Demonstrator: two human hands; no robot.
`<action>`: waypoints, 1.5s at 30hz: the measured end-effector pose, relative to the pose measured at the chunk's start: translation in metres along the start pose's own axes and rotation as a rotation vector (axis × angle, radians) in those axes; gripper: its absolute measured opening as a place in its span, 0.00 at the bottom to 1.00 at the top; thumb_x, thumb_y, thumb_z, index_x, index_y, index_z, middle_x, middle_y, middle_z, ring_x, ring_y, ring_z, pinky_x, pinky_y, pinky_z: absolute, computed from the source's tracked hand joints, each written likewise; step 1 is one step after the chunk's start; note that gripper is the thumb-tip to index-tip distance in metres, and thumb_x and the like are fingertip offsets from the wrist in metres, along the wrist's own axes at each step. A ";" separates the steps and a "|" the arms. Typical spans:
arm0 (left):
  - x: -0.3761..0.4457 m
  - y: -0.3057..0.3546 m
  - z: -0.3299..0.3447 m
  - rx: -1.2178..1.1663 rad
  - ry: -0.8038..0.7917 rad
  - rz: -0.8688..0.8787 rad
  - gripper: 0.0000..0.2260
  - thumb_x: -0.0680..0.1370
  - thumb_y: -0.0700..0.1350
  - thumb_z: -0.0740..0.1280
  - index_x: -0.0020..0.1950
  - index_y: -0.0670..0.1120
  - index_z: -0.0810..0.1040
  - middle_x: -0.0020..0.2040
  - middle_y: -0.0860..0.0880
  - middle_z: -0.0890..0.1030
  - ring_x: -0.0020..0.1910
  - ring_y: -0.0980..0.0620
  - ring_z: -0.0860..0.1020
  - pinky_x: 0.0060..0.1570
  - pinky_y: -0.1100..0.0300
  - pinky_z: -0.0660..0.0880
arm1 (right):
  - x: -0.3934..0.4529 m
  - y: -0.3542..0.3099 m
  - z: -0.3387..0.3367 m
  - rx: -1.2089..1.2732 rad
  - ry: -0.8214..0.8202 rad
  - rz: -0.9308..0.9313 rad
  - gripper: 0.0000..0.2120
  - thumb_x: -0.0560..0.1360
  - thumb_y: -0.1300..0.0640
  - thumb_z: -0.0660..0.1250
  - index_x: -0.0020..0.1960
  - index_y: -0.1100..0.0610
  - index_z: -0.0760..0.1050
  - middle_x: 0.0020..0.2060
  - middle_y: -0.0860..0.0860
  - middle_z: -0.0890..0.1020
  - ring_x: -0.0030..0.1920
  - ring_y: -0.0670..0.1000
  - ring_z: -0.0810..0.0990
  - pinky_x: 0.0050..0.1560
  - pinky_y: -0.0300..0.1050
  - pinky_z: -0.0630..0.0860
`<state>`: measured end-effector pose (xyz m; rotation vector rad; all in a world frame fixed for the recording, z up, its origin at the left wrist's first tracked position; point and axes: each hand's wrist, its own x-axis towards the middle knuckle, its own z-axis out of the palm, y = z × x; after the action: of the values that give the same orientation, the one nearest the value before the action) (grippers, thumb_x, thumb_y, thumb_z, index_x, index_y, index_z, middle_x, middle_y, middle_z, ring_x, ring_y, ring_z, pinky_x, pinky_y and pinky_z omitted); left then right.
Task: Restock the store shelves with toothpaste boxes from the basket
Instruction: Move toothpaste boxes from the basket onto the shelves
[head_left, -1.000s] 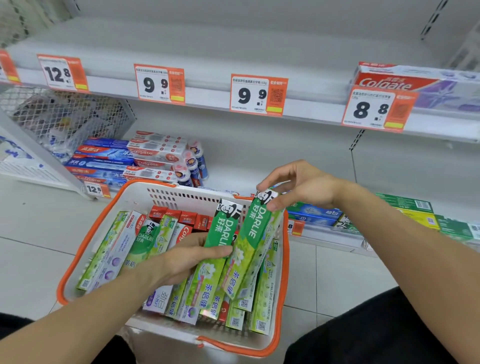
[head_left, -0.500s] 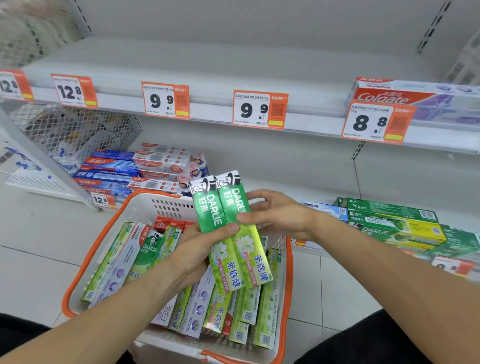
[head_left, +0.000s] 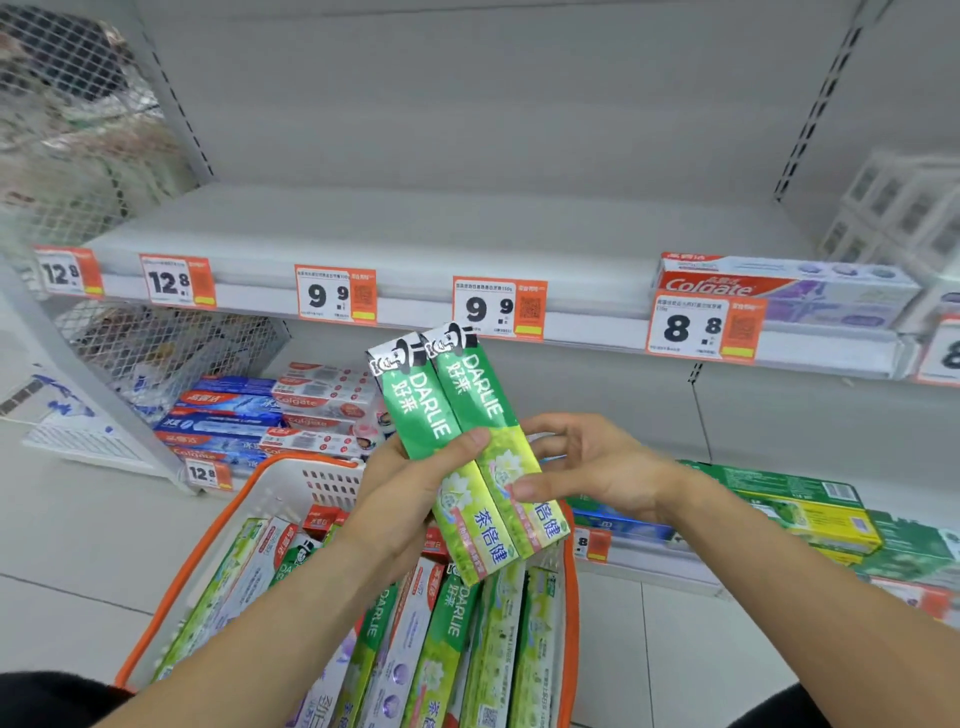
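l hand (head_left: 410, 493) & r hand (head_left: 592, 475) both gripping 2 darlie boxes (head_left: 457, 447), held above basket (head_left: 270, 499)

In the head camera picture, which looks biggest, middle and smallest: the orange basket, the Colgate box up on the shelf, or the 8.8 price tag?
1. Orange basket, by far the largest, though it sits nearest the camera.
2. Colgate box on the upper shelf.
3. 8.8 price tag, smallest; it hangs right in front of the box, so that comparison is fair.

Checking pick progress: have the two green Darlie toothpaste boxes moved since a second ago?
Yes. The two green Darlie toothpaste boxes rose out of the orange-rimmed white basket, now held side by side above it by both hands.
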<state>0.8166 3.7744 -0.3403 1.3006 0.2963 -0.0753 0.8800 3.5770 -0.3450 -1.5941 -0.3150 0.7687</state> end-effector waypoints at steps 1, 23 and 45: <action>-0.001 0.006 0.004 0.025 -0.010 0.031 0.19 0.70 0.42 0.75 0.60 0.42 0.80 0.55 0.43 0.86 0.55 0.42 0.84 0.61 0.40 0.77 | -0.004 -0.003 -0.002 0.021 0.010 -0.031 0.30 0.65 0.63 0.79 0.65 0.58 0.75 0.56 0.61 0.84 0.57 0.65 0.83 0.62 0.63 0.77; 0.054 0.077 -0.010 0.415 0.119 0.364 0.28 0.65 0.55 0.78 0.62 0.55 0.70 0.51 0.51 0.84 0.50 0.53 0.83 0.49 0.54 0.80 | 0.044 -0.113 -0.070 -0.626 1.055 -0.619 0.22 0.72 0.57 0.76 0.66 0.51 0.79 0.54 0.43 0.82 0.52 0.42 0.80 0.59 0.33 0.73; 0.091 0.135 0.019 1.347 -0.027 0.972 0.36 0.73 0.48 0.76 0.77 0.58 0.65 0.61 0.53 0.78 0.60 0.48 0.76 0.62 0.51 0.70 | 0.034 -0.135 -0.052 -0.634 0.475 -0.738 0.32 0.70 0.57 0.79 0.70 0.43 0.72 0.62 0.50 0.79 0.58 0.48 0.81 0.59 0.43 0.78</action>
<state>0.9369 3.8029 -0.2325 2.6364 -0.5576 0.6371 0.9686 3.5831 -0.2264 -1.9828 -0.7871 -0.3180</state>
